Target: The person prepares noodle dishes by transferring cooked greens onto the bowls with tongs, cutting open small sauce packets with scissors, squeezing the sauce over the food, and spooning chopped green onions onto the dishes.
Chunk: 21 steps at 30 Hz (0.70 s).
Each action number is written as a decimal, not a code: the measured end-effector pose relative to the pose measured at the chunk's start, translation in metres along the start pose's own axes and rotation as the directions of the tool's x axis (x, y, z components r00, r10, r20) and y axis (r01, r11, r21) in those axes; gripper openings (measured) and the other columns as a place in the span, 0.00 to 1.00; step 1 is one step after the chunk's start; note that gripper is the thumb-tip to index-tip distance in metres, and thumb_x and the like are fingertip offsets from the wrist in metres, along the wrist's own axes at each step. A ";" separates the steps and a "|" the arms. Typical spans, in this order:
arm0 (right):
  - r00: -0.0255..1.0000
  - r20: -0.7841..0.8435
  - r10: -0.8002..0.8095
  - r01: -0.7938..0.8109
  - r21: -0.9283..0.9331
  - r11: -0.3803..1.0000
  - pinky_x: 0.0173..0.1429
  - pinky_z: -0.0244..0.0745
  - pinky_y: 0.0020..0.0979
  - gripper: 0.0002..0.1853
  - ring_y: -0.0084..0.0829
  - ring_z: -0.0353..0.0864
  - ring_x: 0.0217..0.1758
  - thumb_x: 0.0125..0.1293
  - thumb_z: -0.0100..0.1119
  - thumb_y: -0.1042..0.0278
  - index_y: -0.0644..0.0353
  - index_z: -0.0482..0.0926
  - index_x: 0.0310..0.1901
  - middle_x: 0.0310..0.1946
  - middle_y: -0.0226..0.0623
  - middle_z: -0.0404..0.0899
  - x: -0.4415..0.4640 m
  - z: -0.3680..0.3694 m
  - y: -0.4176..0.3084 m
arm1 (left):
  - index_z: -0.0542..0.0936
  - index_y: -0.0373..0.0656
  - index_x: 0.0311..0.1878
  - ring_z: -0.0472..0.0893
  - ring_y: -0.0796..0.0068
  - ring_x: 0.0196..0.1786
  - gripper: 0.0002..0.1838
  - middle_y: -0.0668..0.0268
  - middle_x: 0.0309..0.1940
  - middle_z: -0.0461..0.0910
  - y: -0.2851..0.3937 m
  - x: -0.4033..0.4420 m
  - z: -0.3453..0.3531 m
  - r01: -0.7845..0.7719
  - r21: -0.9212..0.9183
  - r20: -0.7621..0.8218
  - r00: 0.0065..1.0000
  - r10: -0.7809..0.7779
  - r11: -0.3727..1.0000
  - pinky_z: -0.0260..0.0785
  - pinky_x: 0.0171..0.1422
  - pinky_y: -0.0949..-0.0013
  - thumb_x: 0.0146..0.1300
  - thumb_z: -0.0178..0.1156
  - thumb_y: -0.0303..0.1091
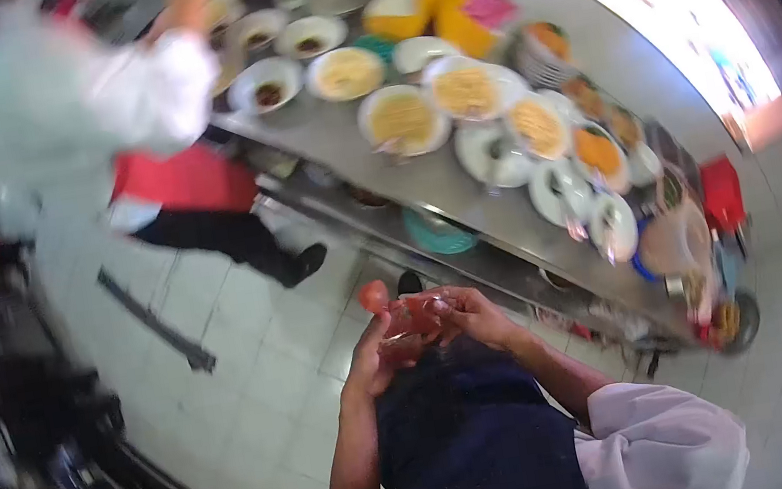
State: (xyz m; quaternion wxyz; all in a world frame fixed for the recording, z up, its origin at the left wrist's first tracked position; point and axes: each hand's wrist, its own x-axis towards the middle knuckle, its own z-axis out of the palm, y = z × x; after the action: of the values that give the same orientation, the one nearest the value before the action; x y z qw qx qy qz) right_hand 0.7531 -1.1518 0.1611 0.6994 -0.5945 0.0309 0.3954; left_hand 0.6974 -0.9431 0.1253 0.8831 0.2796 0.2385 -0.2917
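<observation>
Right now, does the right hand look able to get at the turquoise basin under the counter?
Probably not straight away: the right hand is busy with the reddish item, and the counter partly covers the turquoise basin from above. The basin's front looks open, though.

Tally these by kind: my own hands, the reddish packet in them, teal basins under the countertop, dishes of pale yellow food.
Left hand and right hand: 2
Reddish packet: 1
Teal basin: 1
Dishes of pale yellow food: 4, as far as the blur shows
Total: 8
</observation>
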 end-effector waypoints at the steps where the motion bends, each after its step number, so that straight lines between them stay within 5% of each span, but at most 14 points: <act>1: 0.996 -0.067 -0.063 0.063 -0.008 0.998 0.39 0.82 0.30 0.22 0.30 0.85 0.40 0.75 0.50 0.54 0.59 0.72 0.62 0.44 0.38 0.82 -0.014 -0.011 0.004 | 0.70 0.49 0.65 0.82 0.68 0.47 0.26 0.65 0.53 0.80 0.000 0.010 0.011 0.063 0.140 -0.014 0.998 -0.061 0.988 0.76 0.44 0.64 0.70 0.53 0.54; 3: 0.971 -0.185 -0.155 0.157 -0.002 0.988 0.36 0.81 0.29 0.23 0.29 0.85 0.39 0.74 0.51 0.52 0.59 0.72 0.62 0.43 0.37 0.83 -0.035 -0.043 0.017 | 0.71 0.49 0.64 0.84 0.69 0.44 0.23 0.66 0.46 0.82 -0.014 0.063 0.033 0.058 0.260 0.008 0.998 -0.063 0.964 0.79 0.40 0.64 0.70 0.54 0.48; 5: 0.858 -0.467 -0.214 0.232 -0.019 0.973 0.37 0.81 0.29 0.22 0.28 0.85 0.39 0.75 0.49 0.52 0.58 0.73 0.61 0.45 0.37 0.83 -0.057 -0.080 0.042 | 0.72 0.50 0.63 0.84 0.72 0.40 0.21 0.67 0.44 0.82 -0.034 0.113 0.030 -0.182 0.504 0.150 0.981 0.122 0.844 0.80 0.34 0.66 0.71 0.53 0.44; 6: 0.851 -0.486 -0.199 0.220 -0.014 0.975 0.39 0.81 0.29 0.21 0.27 0.84 0.40 0.75 0.50 0.52 0.58 0.74 0.59 0.45 0.37 0.82 -0.071 -0.091 0.041 | 0.72 0.50 0.63 0.84 0.73 0.38 0.20 0.68 0.44 0.82 -0.040 0.121 0.037 -0.264 0.575 0.196 0.963 0.183 0.774 0.80 0.32 0.67 0.71 0.53 0.43; 8: 0.863 -0.480 -0.158 0.134 -0.084 0.987 0.43 0.80 0.28 0.19 0.26 0.83 0.44 0.74 0.51 0.53 0.58 0.76 0.56 0.45 0.36 0.82 -0.090 -0.116 0.041 | 0.74 0.49 0.61 0.84 0.72 0.39 0.18 0.66 0.44 0.82 -0.040 0.129 0.065 -0.099 0.727 0.119 0.993 0.018 0.680 0.79 0.37 0.65 0.72 0.52 0.45; 9: 0.876 -0.459 -0.148 0.071 -0.180 0.981 0.45 0.79 0.28 0.18 0.25 0.82 0.45 0.74 0.52 0.54 0.58 0.77 0.55 0.45 0.36 0.83 -0.092 -0.126 0.045 | 0.74 0.49 0.61 0.84 0.72 0.39 0.18 0.66 0.44 0.82 -0.045 0.132 0.071 -0.119 0.705 0.092 0.993 0.076 0.699 0.79 0.37 0.65 0.72 0.52 0.45; 11: 0.949 -0.300 -0.096 0.062 -0.121 0.991 0.48 0.78 0.28 0.17 0.24 0.81 0.46 0.72 0.54 0.56 0.59 0.77 0.53 0.44 0.35 0.83 -0.091 -0.124 0.049 | 0.73 0.50 0.64 0.83 0.69 0.44 0.22 0.65 0.47 0.81 -0.079 0.112 0.062 0.168 0.620 0.024 0.972 -0.232 0.766 0.79 0.43 0.65 0.71 0.53 0.47; 13: 0.985 -0.168 -0.034 0.028 -0.035 0.999 0.50 0.77 0.28 0.16 0.23 0.81 0.47 0.71 0.56 0.58 0.61 0.77 0.51 0.44 0.34 0.83 -0.082 -0.127 0.079 | 0.72 0.50 0.65 0.82 0.68 0.46 0.23 0.64 0.50 0.80 -0.119 0.101 0.047 0.163 0.484 0.031 0.979 -0.203 0.860 0.79 0.45 0.64 0.71 0.53 0.49; 15: 0.990 -0.129 0.053 -0.085 -0.257 0.963 0.51 0.77 0.28 0.13 0.25 0.80 0.49 0.68 0.61 0.64 0.64 0.76 0.48 0.46 0.35 0.81 -0.060 -0.147 0.140 | 0.70 0.50 0.67 0.81 0.67 0.49 0.25 0.63 0.52 0.79 -0.148 0.084 0.034 0.158 0.334 0.058 0.981 -0.188 0.929 0.79 0.47 0.62 0.71 0.54 0.50; 16: 0.956 -0.228 0.185 -0.247 -0.285 0.926 0.52 0.77 0.28 0.13 0.27 0.79 0.50 0.65 0.64 0.67 0.65 0.76 0.46 0.45 0.38 0.81 -0.057 -0.129 0.120 | 0.70 0.49 0.67 0.81 0.66 0.51 0.26 0.62 0.54 0.78 -0.157 0.077 0.031 0.112 0.316 0.044 0.990 -0.133 0.942 0.79 0.48 0.61 0.71 0.54 0.51; 18: 0.953 -0.190 0.236 -0.296 -0.410 0.863 0.51 0.77 0.27 0.13 0.27 0.80 0.49 0.65 0.64 0.67 0.66 0.76 0.45 0.42 0.37 0.81 -0.055 -0.115 0.105 | 0.69 0.47 0.68 0.80 0.64 0.53 0.28 0.61 0.56 0.77 -0.191 0.066 0.011 0.059 0.240 0.003 0.998 -0.061 0.969 0.79 0.49 0.60 0.71 0.54 0.52; 20: 0.949 -0.162 0.271 -0.316 -0.522 0.793 0.50 0.77 0.26 0.13 0.27 0.80 0.48 0.65 0.64 0.67 0.66 0.76 0.45 0.38 0.36 0.82 -0.014 -0.127 0.140 | 0.72 0.45 0.65 0.81 0.67 0.51 0.28 0.63 0.51 0.79 -0.226 0.069 -0.032 0.130 0.080 -0.231 0.967 -0.109 0.988 0.82 0.39 0.65 0.67 0.59 0.51; 21: 0.908 -0.037 0.417 -0.410 -0.277 0.869 0.49 0.77 0.27 0.14 0.28 0.80 0.46 0.64 0.64 0.67 0.66 0.75 0.46 0.37 0.37 0.81 0.010 -0.160 0.188 | 0.72 0.45 0.65 0.81 0.67 0.51 0.28 0.63 0.51 0.79 -0.248 0.074 -0.058 0.126 0.036 -0.240 0.964 -0.113 0.991 0.82 0.39 0.65 0.67 0.59 0.51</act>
State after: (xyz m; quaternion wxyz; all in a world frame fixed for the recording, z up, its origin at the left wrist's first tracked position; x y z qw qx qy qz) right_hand 0.7176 -1.2874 -0.0421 0.5081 -0.6618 0.0930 0.5434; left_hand 0.5745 -1.1009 -0.0481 0.8216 0.3200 0.3513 -0.3149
